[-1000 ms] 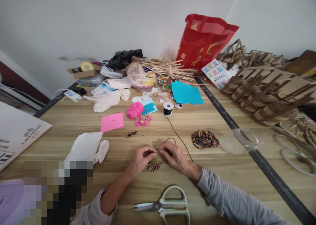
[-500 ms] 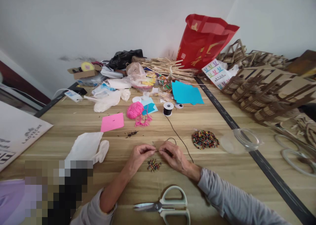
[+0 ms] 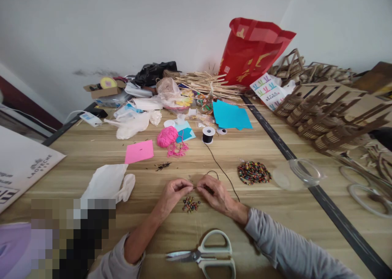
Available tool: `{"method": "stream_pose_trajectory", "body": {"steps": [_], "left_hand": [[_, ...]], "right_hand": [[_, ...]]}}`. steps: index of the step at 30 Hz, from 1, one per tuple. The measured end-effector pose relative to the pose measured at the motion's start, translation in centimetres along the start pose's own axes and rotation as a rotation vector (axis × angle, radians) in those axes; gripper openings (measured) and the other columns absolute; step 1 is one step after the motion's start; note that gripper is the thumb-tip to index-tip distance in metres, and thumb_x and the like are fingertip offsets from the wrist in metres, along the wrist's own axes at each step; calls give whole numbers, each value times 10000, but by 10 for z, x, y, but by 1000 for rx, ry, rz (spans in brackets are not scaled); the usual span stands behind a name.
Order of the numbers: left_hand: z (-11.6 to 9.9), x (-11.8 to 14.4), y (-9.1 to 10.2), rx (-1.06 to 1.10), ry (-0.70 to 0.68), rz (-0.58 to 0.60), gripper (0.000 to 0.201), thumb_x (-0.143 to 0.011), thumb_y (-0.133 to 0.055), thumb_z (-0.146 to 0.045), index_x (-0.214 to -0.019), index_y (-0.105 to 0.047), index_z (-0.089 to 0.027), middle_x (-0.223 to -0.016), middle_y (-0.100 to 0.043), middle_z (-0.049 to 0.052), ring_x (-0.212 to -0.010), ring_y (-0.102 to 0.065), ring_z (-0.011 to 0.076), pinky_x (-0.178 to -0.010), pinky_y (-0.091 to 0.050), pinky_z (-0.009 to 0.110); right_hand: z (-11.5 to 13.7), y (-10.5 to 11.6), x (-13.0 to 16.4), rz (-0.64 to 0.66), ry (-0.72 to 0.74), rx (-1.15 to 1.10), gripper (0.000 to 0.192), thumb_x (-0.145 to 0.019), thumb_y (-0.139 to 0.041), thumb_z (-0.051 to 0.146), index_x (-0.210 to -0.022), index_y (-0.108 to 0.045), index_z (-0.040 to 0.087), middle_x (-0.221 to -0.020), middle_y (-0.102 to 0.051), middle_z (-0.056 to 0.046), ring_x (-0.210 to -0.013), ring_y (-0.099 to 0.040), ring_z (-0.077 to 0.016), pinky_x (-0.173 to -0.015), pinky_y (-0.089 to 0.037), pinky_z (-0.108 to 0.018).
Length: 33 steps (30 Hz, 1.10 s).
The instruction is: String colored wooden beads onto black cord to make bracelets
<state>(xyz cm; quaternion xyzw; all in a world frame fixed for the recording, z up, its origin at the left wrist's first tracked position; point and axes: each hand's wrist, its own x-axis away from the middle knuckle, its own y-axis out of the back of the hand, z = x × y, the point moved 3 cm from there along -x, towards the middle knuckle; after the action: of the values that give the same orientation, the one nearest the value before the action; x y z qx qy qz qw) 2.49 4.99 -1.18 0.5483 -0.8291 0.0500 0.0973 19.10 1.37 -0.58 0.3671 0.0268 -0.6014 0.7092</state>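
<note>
Both my hands pinch the black cord above a small bead pile.

My left hand (image 3: 173,193) has thumb and forefinger closed together on the tip of the black cord (image 3: 221,168); whether a bead sits between them I cannot tell. My right hand (image 3: 214,193) pinches the same cord just beside it. The small bead pile (image 3: 190,204) lies on the wooden table (image 3: 92,148) directly below. The cord runs back to its spool (image 3: 208,134). A larger bead heap (image 3: 254,172) lies to the right, scissors (image 3: 204,256) nearest me.
</note>
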Motion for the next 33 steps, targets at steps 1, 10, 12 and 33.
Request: {"method": "stream_pose_trajectory", "body": {"steps": [1,10,12,33], "left_hand": [[0,0,0,3,1,8,199,-636,-745,-314,-699,-701,-130,-622,-678,20,-590,-578,127,-602,-469,232],[1,2,-1,71,26,-1,238,-619,-772,-303,-755,-675,-135,-681,-686,18,-663,-629,144,-673,-515,258],[1,2,-1,60,30,4,225,-624,-767,-295,-758,-685,-132,-675,-689,17,-654,-626,141,-680,-520,262],[10,-2,0,32,-19,7,221,-603,-777,-298,-741,-722,-134,-732,-733,53,-695,-656,178,-696,-526,287]], "right_hand": [[0,0,0,-2,3,1,165,-940,-472,241,-826,-573,177,-729,-574,-50,-662,-521,-162,-598,-419,-277],[0,0,0,-14,2,7,190,-946,-461,253,-810,-567,175,-717,-568,-48,-657,-519,-162,-595,-414,-277],[-1,0,0,-13,-4,5,190,-945,-462,254,-809,-568,174,-720,-571,-49,-658,-521,-164,-598,-413,-279],[-1,0,0,0,-7,4,179,-941,-465,256,-813,-565,179,-726,-576,-55,-669,-531,-171,-601,-421,-285]]}}
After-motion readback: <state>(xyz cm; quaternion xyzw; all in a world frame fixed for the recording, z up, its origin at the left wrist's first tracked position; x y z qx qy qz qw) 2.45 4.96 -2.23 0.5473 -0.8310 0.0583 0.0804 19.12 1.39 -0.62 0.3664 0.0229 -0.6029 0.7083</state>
